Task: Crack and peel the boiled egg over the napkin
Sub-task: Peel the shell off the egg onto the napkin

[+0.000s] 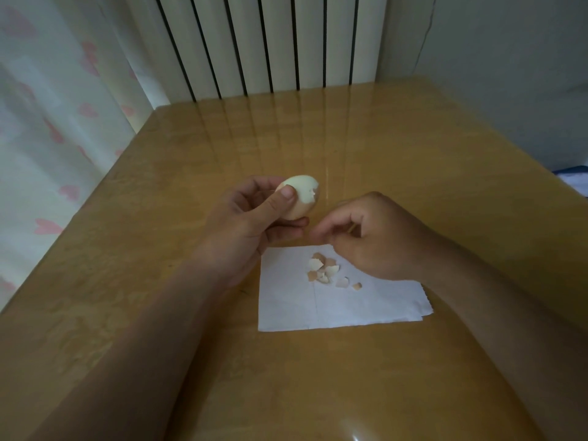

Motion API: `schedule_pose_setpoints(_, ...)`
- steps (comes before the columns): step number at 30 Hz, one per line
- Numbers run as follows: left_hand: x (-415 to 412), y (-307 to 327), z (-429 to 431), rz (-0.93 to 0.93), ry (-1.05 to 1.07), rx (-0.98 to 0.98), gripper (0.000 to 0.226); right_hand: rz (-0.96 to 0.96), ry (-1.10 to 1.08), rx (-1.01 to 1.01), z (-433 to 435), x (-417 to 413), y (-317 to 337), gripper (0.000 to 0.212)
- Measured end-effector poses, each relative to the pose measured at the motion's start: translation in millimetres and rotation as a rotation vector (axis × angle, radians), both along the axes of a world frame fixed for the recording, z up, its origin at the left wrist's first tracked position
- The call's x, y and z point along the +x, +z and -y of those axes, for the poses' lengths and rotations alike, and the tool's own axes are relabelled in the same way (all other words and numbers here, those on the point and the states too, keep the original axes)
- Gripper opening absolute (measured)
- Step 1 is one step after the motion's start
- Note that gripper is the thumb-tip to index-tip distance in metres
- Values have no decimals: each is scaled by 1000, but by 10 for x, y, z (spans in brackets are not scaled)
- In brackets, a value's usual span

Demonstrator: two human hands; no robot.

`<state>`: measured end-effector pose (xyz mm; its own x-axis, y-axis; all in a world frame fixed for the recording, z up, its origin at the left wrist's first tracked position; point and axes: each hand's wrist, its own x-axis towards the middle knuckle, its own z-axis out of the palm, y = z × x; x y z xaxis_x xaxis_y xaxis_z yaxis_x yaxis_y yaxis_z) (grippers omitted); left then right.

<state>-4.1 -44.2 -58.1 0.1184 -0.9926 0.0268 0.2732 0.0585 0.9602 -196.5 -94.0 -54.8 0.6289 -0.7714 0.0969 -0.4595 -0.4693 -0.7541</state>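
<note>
My left hand (254, 218) grips a boiled egg (302, 195) above the table, thumb across its front. The egg's upper part is bare white; tan shell covers its lower part. A white napkin (286, 307) lies flat on the table below and to the right, with several tan and white shell pieces (324, 268) heaped near its far edge. My right hand (372, 240) hovers over the napkin's far right corner, just right of the egg, fingers curled with the tips drawn together. Whether a shell bit sits between those fingertips is too small to tell.
The wooden table (397, 148) stretches back to a white ribbed radiator (261, 43). A pale curtain with pink hearts (47, 138) hangs along the left edge. A blue and white object (576, 178) sits past the table's right edge.
</note>
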Motion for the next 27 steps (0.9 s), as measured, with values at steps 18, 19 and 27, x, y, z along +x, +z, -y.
schedule_pose_setpoints(18, 34, -40, -6, 170, -4, -64, 42, 317, -78, -12, 62, -1, -46, 15)
schedule_pose_setpoints(19, 34, -47, -5, 188, 7, -65, 42, 289, -89, -91, 58, 3, -62, 15)
schedule_pose_setpoints(27, -29, -47, -37, 409, 128, -91, 47, 138, -135, -526, 24, 80, -107, 20)
